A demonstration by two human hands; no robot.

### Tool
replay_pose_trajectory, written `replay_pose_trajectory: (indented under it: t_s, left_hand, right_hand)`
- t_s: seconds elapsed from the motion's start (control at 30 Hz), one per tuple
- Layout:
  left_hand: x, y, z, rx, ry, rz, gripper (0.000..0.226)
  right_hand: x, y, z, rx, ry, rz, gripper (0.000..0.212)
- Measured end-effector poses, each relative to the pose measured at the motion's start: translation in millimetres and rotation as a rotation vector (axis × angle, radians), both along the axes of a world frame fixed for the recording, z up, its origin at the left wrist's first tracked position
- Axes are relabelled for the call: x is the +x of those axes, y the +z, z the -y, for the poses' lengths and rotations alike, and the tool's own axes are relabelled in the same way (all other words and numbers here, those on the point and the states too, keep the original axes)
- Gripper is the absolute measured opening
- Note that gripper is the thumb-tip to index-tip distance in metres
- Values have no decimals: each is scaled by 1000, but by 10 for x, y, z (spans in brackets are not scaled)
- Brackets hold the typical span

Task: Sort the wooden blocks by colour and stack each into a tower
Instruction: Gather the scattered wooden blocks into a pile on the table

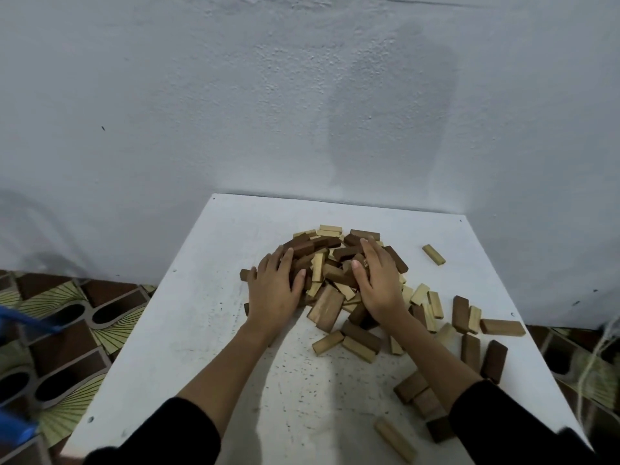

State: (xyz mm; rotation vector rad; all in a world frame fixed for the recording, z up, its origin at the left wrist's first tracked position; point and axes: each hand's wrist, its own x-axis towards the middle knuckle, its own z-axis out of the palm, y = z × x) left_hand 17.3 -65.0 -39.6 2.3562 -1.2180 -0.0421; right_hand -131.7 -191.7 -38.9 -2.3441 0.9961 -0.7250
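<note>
Mixed pile of wooden blocks [330,263], dark and pale jumbled, at surface [188,330] centre; strays scattered 3 to 5 o'clock; left hand [273,290] and right hand [379,283] resting on pile, each grip spread flat, pinching nothing; no sorting, no towers yet; whole task left.

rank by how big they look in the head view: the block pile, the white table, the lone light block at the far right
1. white table
2. block pile, under both hands
3. lone light block, plainly smallest, though farther from the camera
</note>
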Motion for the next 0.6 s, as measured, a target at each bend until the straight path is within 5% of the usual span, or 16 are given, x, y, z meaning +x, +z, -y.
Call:
replay_pose_trajectory:
  t_s: [0.2, 0.4, 0.6]
  left_hand:
    - [5, 10, 84, 79, 9, -15, 52]
    - [-136, 166, 324, -54, -39, 5, 47]
    - [-454, 371, 763, -141, -226, 45, 37]
  right_hand:
    - [-116, -41, 52, 98, 58, 68, 60]
    - [-333, 46, 401, 64, -43, 230, 37]
    - [-604, -64, 1270, 56, -225, -127, 31]
